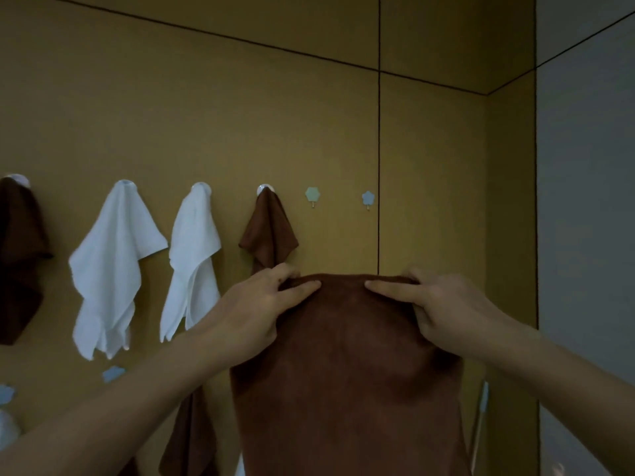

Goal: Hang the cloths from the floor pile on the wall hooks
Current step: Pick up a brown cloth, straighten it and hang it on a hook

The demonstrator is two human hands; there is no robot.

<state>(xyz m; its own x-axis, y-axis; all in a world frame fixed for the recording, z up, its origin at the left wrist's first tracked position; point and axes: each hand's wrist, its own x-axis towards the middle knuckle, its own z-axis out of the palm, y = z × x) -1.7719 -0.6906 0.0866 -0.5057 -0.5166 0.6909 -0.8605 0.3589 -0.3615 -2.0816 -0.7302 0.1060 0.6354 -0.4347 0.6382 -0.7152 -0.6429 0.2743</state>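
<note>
Hands both up at the top edge of a brown cloth (347, 372), held spread in front of a mustard-yellow wall (206, 115). Left hand (256, 314) grips the upper left corner, thumb lying flat on the near face, fingers (283, 271) curled over the top edge behind the fabric. Right hand (443, 307) grips the upper right corner the same way, thumb pointing inward on the near face, the other fingers wrapped over the edge. Cloth hangs straight down from both grips and runs out of the frame bottom. Top edge sits below two bare flower-shaped hooks, a pale green hook (312, 194) and a blue hook (368, 198), not touching either. Left of them along the same row: small brown cloth (269, 231) on a round hook (265, 190), its lower tip just behind the left hand; then two white cloths, near white cloth (192, 259) and far white cloth (113, 266), each draped from its own hook; dark brown cloth (19, 262) at the left frame edge. Lower row: another brown cloth (187, 441) hanging below the left forearm, more blue flower hooks (112, 373) low left. Grey wall (587, 201) meets the yellow one at the right corner.
</note>
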